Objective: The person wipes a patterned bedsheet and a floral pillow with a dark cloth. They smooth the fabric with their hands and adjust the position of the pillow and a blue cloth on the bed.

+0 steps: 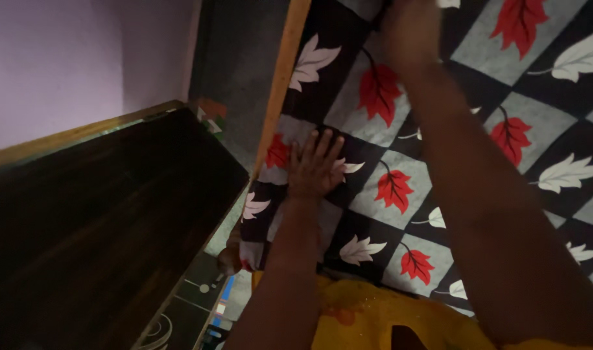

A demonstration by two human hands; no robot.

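A bedsheet (400, 188) with black and grey squares and red and white leaf prints covers the bed. My left hand (316, 165) lies flat on it near the bed's left edge, fingers spread and holding nothing. My right hand (410, 29) reaches far up across the sheet at the top of the view; it is blurred and its fingers are partly cut off by the frame edge, so its grip is unclear.
A wooden bed frame rail (280, 78) runs along the sheet's left side. A dark wooden tabletop (95, 227) stands to the left, with a pale purple wall (63, 58) behind. My yellow garment (374, 321) shows at the bottom. The floor (209, 308) below has patterned tiles.
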